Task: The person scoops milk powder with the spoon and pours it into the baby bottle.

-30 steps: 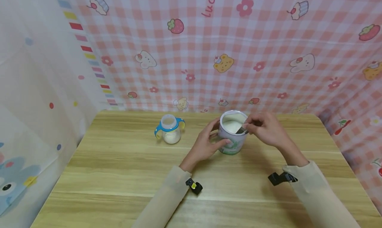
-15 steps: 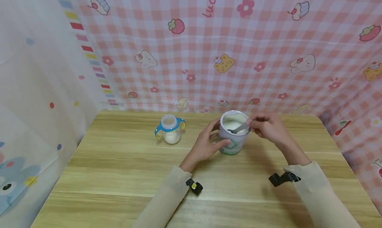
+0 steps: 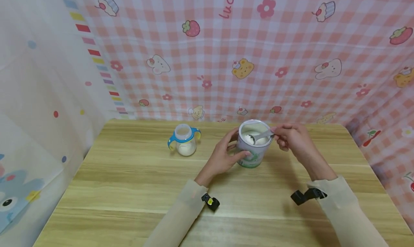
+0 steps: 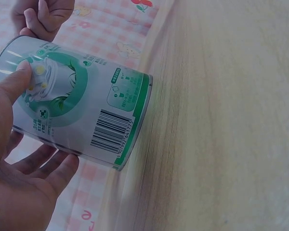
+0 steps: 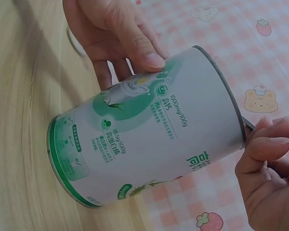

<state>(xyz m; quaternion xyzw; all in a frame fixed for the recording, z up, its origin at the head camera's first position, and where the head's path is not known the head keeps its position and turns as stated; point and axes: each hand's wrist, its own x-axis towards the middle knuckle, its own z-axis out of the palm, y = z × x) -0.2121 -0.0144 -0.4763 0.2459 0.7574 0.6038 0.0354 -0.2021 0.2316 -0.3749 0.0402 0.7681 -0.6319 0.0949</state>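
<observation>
The left hand (image 3: 223, 154) grips a can (image 3: 257, 155) standing on the tabletop (image 3: 129, 189); the right hand (image 3: 295, 141) pinches a spoon (image 3: 263, 134) holding white powder (image 3: 249, 139) at the can's mouth; a bottle (image 3: 186, 148) stands to the left.

The can (image 5: 147, 132) bore "1000mg/100g" beside 高钙 and "18.5g/100g" beside 高蛋白质, with finer lines too small to read. A larger 高 also showed, the character after it cut off by the curve. Beneath the barcode (image 4: 111, 131) ran digits including "907992". On the checked cloth (image 3: 207, 47), pink letters (image 3: 228, 3) spelled "luck".
</observation>
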